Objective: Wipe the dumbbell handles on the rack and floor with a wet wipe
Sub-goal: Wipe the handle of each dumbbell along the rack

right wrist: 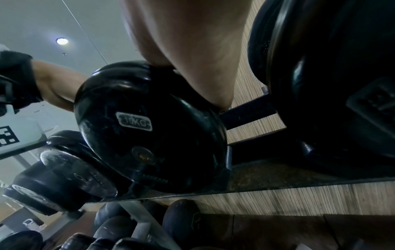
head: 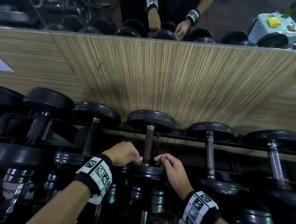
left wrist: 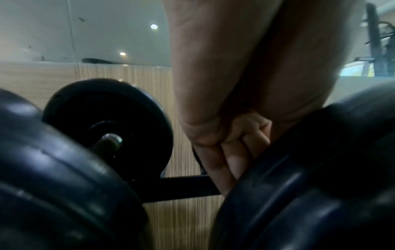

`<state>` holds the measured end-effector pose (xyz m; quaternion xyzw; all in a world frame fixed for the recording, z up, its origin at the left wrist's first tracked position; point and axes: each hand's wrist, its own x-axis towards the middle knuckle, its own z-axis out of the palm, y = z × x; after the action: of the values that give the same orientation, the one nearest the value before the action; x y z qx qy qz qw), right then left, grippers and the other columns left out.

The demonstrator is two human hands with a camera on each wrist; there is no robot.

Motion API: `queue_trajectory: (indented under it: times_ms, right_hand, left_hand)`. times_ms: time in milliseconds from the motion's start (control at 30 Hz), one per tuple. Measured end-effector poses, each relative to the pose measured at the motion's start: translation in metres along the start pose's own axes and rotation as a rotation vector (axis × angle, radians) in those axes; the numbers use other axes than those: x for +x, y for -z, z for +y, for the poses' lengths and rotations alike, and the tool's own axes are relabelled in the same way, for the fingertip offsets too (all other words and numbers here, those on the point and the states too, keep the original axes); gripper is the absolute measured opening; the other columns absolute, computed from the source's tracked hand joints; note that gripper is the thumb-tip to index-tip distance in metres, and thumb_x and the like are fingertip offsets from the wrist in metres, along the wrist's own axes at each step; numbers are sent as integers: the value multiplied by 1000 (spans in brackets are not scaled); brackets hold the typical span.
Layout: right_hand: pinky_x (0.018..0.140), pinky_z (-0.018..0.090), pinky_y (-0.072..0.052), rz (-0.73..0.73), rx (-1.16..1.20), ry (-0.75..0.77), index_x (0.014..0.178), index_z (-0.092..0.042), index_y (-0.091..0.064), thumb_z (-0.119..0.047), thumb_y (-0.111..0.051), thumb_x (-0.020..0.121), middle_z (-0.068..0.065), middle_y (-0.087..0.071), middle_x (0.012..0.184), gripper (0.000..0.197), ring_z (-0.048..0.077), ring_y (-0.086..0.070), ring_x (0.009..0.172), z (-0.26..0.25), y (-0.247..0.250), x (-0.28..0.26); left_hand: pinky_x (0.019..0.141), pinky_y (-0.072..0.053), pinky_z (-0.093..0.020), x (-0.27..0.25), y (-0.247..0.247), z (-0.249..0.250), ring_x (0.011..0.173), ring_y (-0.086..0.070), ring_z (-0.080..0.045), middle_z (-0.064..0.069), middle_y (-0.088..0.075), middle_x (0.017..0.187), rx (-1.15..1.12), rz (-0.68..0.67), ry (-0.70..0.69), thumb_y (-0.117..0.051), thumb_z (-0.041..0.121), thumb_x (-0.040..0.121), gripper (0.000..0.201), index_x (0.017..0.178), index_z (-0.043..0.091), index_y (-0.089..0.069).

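Six dumbbells line the rack's (head: pixel 221 142) top row. At lower centre, your left hand (head: pixel 124 154) pinches one wet wipe (head: pixel 139 159) beside the fourth dumbbell's handle (head: pixel 148 145); your right hand (head: pixel 172 169), fingers loosely curled, rests on its near plate (head: pixel 144 172).

Head view looks steeply down from above the rack (head: pixel 189 137), facing the wood-panel wall (head: pixel 158 76) and mirror (head: pixel 84 13), both wrists in frame. Left wrist view sits low among the plates, very near, looking along the left hand (left wrist: pixel 233 143) toward the same wall. Right wrist view looks up from below the right hand (right wrist: pixel 192 50), close against the 10KG plate (right wrist: pixel 149 128), which the head view also covers.
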<state>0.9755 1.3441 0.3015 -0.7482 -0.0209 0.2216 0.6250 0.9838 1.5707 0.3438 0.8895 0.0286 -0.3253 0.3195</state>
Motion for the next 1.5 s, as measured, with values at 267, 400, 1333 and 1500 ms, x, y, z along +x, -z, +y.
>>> queue_trajectory:
  times_ms: [267,400,1333,1500]
  right_hand:
    - [90,10,-42,-247,-32,41,112,-22,-73,-19,-59,100,-11,-72,96,19,-3,-63,98,-13,10,6]
    - [93,14,-45,-332,-43,14,115,-23,-72,-22,-63,98,-6,-73,105,19,2,-65,103,-21,14,11]
    - [62,21,-56,-19,-3,-139,78,-3,-67,-9,-55,102,15,-69,79,27,18,-66,64,-35,-11,105]
    - [77,37,-61,129,-198,33,70,-11,-67,-22,-57,100,8,-74,75,33,24,-72,74,-28,-17,95]
  left_hand:
    - [91,-49,-22,-24,-3,22,92,-67,2,15,-76,93,13,106,-72,-69,38,89,13,97,31,-78]
    - [92,-52,-24,-26,-16,18,86,-69,5,15,-76,86,-246,251,-108,-77,33,84,7,90,29,-79]
    - [91,-52,-46,-17,-56,11,85,-69,-11,13,-74,73,-753,633,191,-41,43,80,32,76,38,-72]
    - [89,-52,-46,-18,-56,12,84,-69,-10,13,-74,72,-761,637,186,-41,43,79,33,75,35,-73]
